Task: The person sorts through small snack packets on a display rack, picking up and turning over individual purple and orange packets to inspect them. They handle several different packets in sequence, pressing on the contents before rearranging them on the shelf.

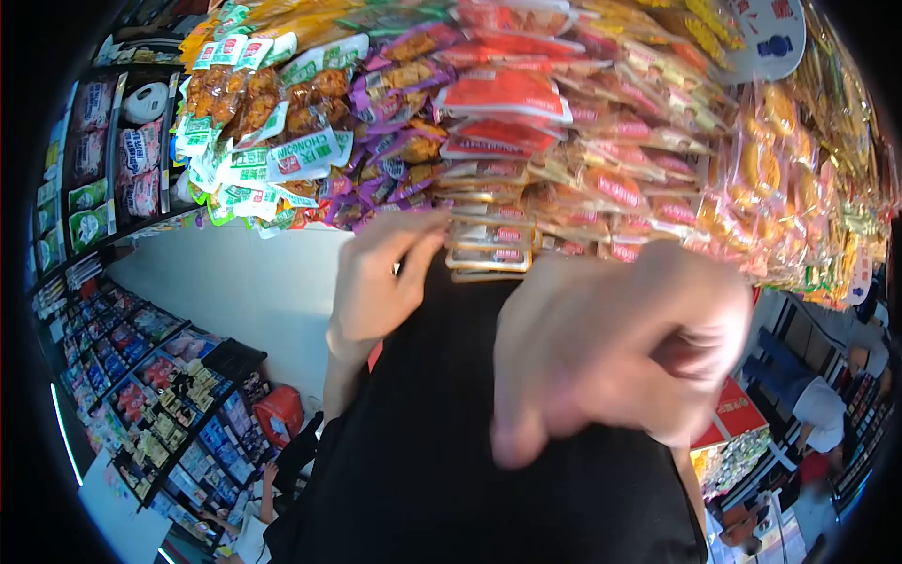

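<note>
Packaged snacks fill a display in front of me. My left hand (383, 282) has thumb and fingers bent together in a pinch, its fingertips at the left edge of a stack of small clear packs (489, 240) with red labels. Whatever lies between those fingertips, if anything, is hidden. Closer to the camera, my right hand (615, 352) is smeared by motion, with its fingers partly curled. It hangs in front of my black top, just below the packs, and I see nothing clearly held in it. Purple packs (399, 122) and red packs (507, 99) sit above the small stack.
Green-and-white snack packs (282, 160) hang at the left, and clear packs of round pastries (766, 160) at the right. Shelves of goods (155, 404) stand at the lower left, near a red basket (279, 414). Other people (817, 414) are at the right and lower left.
</note>
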`<state>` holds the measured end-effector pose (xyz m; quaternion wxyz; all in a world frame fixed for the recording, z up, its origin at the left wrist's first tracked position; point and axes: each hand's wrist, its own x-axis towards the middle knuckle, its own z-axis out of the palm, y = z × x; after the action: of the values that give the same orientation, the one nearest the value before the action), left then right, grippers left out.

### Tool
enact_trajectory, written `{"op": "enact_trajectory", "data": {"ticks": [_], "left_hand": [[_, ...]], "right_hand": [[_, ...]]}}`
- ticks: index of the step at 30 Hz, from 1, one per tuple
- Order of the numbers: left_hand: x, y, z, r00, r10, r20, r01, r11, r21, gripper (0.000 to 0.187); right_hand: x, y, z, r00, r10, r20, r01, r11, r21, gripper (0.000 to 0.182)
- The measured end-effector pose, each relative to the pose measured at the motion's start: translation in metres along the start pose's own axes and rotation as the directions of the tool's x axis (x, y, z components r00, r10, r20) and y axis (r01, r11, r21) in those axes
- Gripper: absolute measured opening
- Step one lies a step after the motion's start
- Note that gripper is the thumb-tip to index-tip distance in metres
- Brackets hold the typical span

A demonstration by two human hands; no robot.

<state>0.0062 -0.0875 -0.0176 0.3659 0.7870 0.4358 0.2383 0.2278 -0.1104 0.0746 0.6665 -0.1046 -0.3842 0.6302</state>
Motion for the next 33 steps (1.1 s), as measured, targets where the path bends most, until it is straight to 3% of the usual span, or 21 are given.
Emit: {"op": "enact_trajectory", "data": {"ticks": [2,6,7,16,23,25,26,27,29,31,32,33], "left_hand": [[0.007,0.001,-0.002,0.973,0.033,-0.229,-0.03,0.999,0.018,0.021],[0.017,0.002,-0.006,0.95,-0.085,-0.301,0.106,0.993,0.052,0.026],[0.019,0.001,-0.006,0.951,-0.086,-0.298,0.106,0.993,0.053,0.026],[0.036,0.01,-0.005,0.94,-0.084,-0.33,0.097,0.995,0.023,0.024],[0.054,0.02,0.002,0.935,-0.058,-0.349,0.054,0.998,-0.021,0.023],[0.059,0.015,0.009,0.899,-0.041,-0.437,-0.016,0.992,-0.126,0.021],[0.059,0.015,0.016,0.877,-0.117,-0.466,0.021,0.978,-0.207,0.022],[0.062,0.011,0.017,0.869,-0.063,-0.492,0.003,0.992,-0.123,0.022],[0.064,0.008,0.017,0.873,-0.013,-0.488,-0.016,0.998,-0.055,0.025],[0.07,0.002,0.018,0.859,0.084,-0.504,-0.068,0.996,0.05,0.03],[0.074,0.002,0.016,0.852,0.167,-0.496,-0.106,0.983,0.149,0.035],[0.078,0.005,0.015,0.843,0.18,-0.508,-0.116,0.981,0.155,0.035]], "right_hand": [[-0.003,0.002,0.009,1.0,0.009,0.001,-0.009,0.996,0.083,0.005],[0.0,0.003,0.017,0.989,-0.007,0.148,-0.047,0.932,0.358,0.014],[-0.018,0.001,0.048,0.968,-0.001,-0.251,0.067,0.965,0.255,0.016],[-0.021,-0.008,0.027,0.973,0.037,-0.228,0.019,0.971,0.239,0.009],[-0.009,-0.02,0.007,0.984,0.073,-0.164,-0.035,0.974,0.225,0.013],[-0.003,-0.026,0.002,0.988,0.075,-0.135,-0.045,0.976,0.212,0.016],[0.001,-0.028,0.0,0.991,0.074,-0.113,-0.049,0.977,0.208,0.017],[0.005,-0.031,-0.001,0.993,0.073,-0.089,-0.054,0.977,0.206,0.019],[0.004,-0.044,-0.012,0.941,0.228,-0.25,-0.245,0.969,-0.038,0.012],[0.011,-0.028,-0.021,0.905,0.029,-0.423,-0.262,0.823,-0.504,0.005],[0.015,-0.021,-0.039,0.958,-0.146,-0.248,-0.146,0.499,-0.854,0.009],[0.021,-0.018,-0.058,0.973,-0.23,-0.01,0.003,0.053,-0.999,0.018]]}}
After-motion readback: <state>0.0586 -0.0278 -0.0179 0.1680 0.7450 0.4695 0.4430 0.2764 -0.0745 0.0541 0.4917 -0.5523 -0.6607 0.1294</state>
